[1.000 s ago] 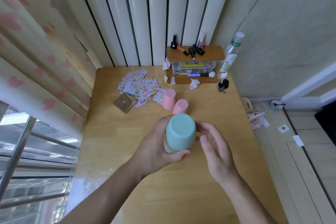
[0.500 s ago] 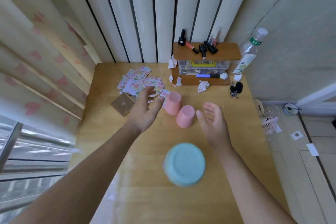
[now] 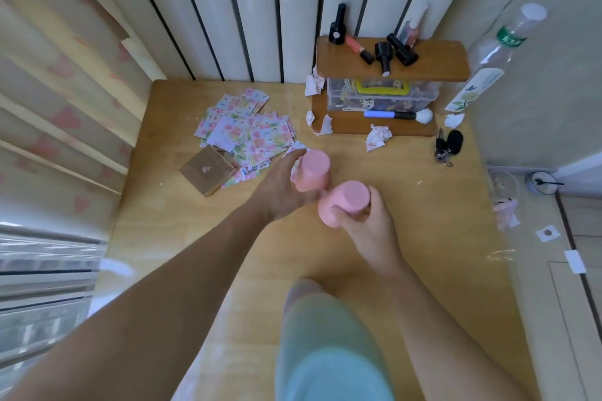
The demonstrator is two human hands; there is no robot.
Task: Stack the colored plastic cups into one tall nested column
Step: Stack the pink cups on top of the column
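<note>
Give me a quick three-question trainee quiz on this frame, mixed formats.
1. True or false: each hand grips one pink cup.
2. Which hand holds the pink cup nearer the sticker pile? A left, B right.
3. Fill in: the stack nearest the camera has a ____ cup on top.

Key
1. True: left hand on the far pink cup, right hand on the near pink cup.
2. A; sticker pile.
3. Teal; stack.

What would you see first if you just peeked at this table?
Two upside-down pink cups in the middle of the wooden table, the farther pink cup in the left hand and the nearer pink cup in the right hand. Closest to the camera stands a tall blurry stack topped by a blue cup.
</note>
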